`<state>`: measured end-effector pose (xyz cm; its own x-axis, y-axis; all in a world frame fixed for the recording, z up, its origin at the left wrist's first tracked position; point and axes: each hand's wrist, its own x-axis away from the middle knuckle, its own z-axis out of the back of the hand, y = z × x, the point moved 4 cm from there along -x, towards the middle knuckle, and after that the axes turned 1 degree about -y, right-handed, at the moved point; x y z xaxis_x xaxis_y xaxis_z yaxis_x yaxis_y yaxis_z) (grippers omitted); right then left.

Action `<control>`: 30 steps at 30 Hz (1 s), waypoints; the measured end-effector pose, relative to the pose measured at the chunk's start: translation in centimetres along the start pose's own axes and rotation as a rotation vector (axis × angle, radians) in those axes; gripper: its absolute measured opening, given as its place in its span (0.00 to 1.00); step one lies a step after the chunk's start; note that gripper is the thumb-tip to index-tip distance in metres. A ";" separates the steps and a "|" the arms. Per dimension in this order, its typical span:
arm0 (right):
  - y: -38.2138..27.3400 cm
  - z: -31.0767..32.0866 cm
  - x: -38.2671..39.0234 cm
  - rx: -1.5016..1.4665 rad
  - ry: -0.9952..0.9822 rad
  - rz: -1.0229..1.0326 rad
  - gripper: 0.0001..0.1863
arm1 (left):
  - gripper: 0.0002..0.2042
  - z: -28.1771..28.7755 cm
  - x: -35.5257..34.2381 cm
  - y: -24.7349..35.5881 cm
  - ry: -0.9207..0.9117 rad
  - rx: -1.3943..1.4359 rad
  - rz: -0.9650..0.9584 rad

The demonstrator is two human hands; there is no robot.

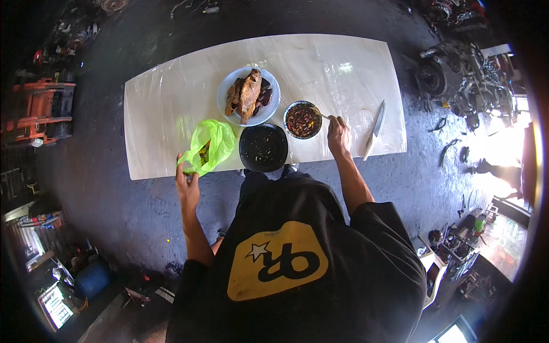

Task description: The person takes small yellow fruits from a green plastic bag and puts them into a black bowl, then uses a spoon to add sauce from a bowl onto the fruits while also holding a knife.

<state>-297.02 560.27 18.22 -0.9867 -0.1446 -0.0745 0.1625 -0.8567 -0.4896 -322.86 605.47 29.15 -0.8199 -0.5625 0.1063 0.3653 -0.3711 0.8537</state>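
Note:
My left hand is closed on the rim of a bright green plastic bag at the table's near edge. Some greenish and reddish food shows in the bag's mouth. With closed fingers, my right hand grips the handle of a spoon, whose head rests in a bowl of dark sauce with red and yellow bits. Between the hands sits a black square plate with small pale scraps on it. Behind it, fried fish lie piled on a white plate.
A knife lies on the right of the plastic-covered table, pointing away from me. Orange metal equipment stands at far left. Engine parts and a wheel are on the right. Dark floor surrounds the table.

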 end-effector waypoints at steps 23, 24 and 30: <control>-3.8 -20.4 16.9 -0.823 -1.052 -0.683 0.22 | 0.27 9.9 11.4 1.3 0.534 0.162 0.314; -3.8 -20.7 16.6 -0.784 -1.027 -0.596 0.21 | 0.25 10.3 12.1 0.7 0.550 0.127 0.364; -8.5 -15.6 16.9 -0.931 -0.714 -0.519 0.22 | 0.19 10.4 11.8 -10.2 0.204 -0.164 0.129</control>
<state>-315.15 572.81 7.56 -0.6632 -0.3792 0.6452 -0.5897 -0.2660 -0.7625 -340.81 610.31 27.03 -0.6625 -0.7437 0.0893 0.5408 -0.3924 0.7440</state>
